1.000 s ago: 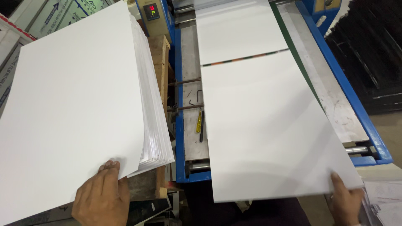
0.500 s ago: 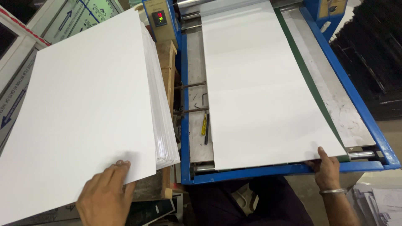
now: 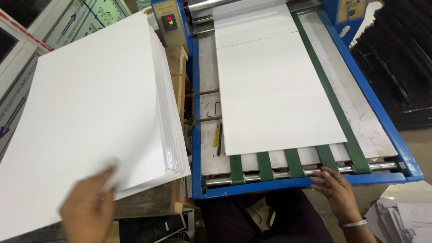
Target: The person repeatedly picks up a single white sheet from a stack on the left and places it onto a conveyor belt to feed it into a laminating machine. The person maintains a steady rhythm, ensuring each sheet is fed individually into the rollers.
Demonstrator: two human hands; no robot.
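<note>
A thick stack of large white sheets [image 3: 94, 112] lies tilted at the left. My left hand [image 3: 87, 207] presses on the near edge of its top sheet, which is bent up there; the hand is blurred. On the blue machine's bed a white sheet [image 3: 274, 94] rides the green belts [image 3: 265, 164], with another white sheet [image 3: 252, 20] ahead of it. My right hand [image 3: 337, 191] rests flat, fingers spread, on the blue front rail [image 3: 270, 184], apart from the sheet and holding nothing.
A yellow-handled screwdriver [image 3: 217, 133] and a hex key [image 3: 216, 108] lie on the steel plate left of the belts. A small control box with a lit display [image 3: 169, 22] stands at the back. Loose papers [image 3: 405, 216] lie at the lower right.
The sheet on the belts has travelled away from me, baring the green belts. My right hand let go of its corner and dropped to the rail. My left hand slid left along the stack.
</note>
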